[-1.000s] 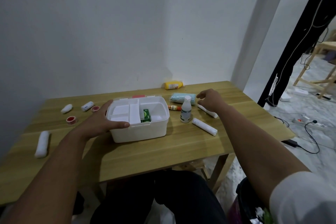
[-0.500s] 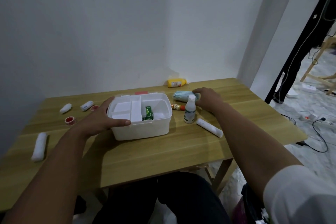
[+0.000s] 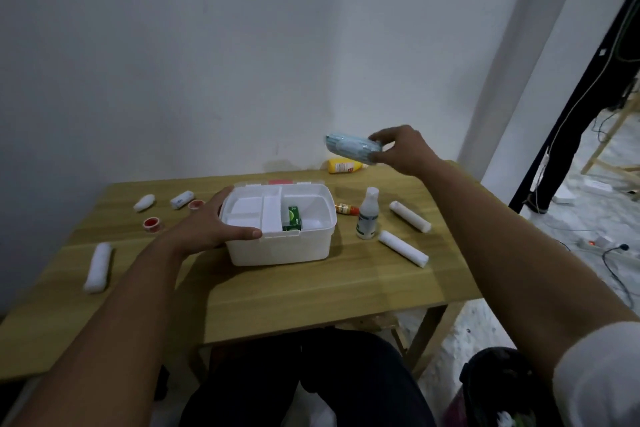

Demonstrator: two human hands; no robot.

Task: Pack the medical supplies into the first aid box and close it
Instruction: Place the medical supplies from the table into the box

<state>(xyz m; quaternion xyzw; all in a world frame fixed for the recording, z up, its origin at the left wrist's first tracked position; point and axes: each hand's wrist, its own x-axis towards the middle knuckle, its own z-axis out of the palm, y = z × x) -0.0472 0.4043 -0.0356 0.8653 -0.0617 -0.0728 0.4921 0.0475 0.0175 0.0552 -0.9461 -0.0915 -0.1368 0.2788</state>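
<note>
Right hand gripping blue pack aloft; left hand spread wide, steadying first aid box.

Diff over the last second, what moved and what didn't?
The right hand reached to the blue pack lying behind the spray bottle, gripped it and lifted it off the table; it is now held in the air. The left hand stayed on the first aid box; the other supplies did not move.
</note>
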